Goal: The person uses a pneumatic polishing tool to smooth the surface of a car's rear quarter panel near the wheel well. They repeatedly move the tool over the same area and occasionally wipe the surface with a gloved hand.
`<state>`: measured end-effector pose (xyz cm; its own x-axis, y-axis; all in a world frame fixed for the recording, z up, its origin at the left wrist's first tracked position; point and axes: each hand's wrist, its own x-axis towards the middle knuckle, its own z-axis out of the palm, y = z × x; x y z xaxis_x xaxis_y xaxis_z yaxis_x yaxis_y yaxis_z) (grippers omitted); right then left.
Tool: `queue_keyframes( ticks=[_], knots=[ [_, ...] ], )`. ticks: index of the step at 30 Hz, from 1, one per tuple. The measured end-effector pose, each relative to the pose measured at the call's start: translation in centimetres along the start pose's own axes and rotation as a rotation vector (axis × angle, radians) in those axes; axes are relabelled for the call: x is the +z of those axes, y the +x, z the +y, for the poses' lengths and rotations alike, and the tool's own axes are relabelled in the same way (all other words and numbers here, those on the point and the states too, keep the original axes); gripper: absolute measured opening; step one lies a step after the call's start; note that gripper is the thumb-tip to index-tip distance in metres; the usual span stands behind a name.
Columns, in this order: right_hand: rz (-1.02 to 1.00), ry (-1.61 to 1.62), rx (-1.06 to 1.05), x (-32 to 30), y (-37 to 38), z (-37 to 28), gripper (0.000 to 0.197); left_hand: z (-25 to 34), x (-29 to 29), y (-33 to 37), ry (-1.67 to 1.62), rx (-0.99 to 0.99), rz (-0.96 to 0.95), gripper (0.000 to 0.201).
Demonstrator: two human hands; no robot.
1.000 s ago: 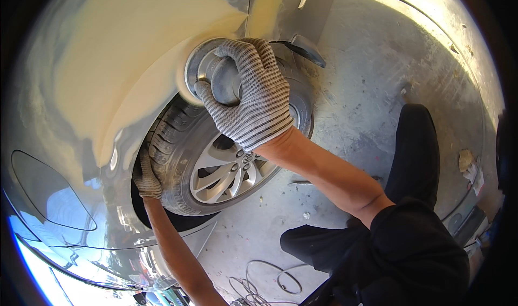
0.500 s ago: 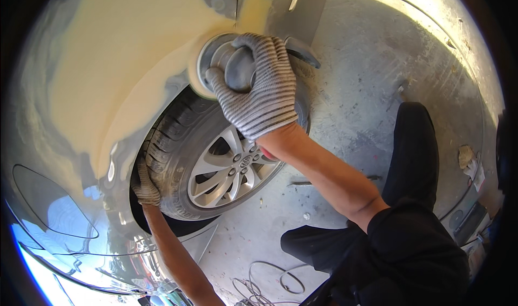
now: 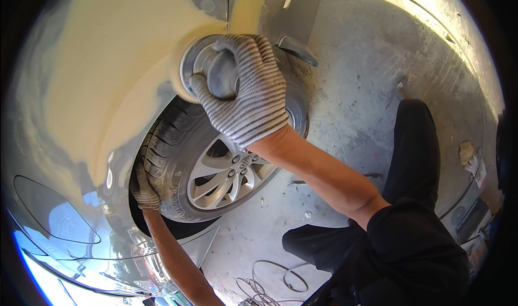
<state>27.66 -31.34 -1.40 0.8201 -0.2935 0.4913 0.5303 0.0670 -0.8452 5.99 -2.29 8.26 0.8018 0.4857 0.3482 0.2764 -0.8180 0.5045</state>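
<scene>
My right hand, in a grey-striped knit glove, wraps round the domed top of a round grey sander. The sander's disc lies against the tan filler on the car's body panel, just above the wheel arch. Part of the sander is hidden by the palm and fingers. Lower left, my gloved left hand reaches into the gap between the arch edge and the tyre. Its visible fingers are stretched along the tyre tread, and the fingertips are in shadow.
The silver alloy wheel sits below my right forearm. A panel seam and a dark protruding trim piece are right of the sander. On the concrete floor lie a coiled hose or cable and a thin dark tool. My dark-trousered legs are at right.
My right hand has moved the sander a little to the left across the filler. My left hand stays in the wheel arch, almost unmoved.
</scene>
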Motion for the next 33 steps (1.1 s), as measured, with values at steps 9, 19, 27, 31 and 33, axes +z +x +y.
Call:
queue_keyframes(
  ticks=[9,19,27,31,33],
  knots=[
    [-0.023,-0.017,0.047,-0.5,-0.1,0.7,0.05,-0.4,-0.1,0.0,-0.018,-0.004,0.002,0.046],
    [-0.032,0.028,0.022,-0.2,-0.9,0.8,0.05,-0.1,0.2,0.0,-0.031,-0.004,0.007,0.048],
    [-0.014,-0.021,0.082,-0.4,-0.4,1.2,0.051,0.2,0.1,0.0,-0.011,-0.008,0.0,0.051],
    [-0.04,0.022,-0.039,-0.3,-0.5,0.0,0.051,0.1,0.2,0.0,0.014,0.004,0.017,0.052],
    [-0.023,0.004,0.036,-0.4,-0.4,1.2,0.052,-0.1,0.1,0.0,-0.004,0.006,0.003,0.052]
  ],
)
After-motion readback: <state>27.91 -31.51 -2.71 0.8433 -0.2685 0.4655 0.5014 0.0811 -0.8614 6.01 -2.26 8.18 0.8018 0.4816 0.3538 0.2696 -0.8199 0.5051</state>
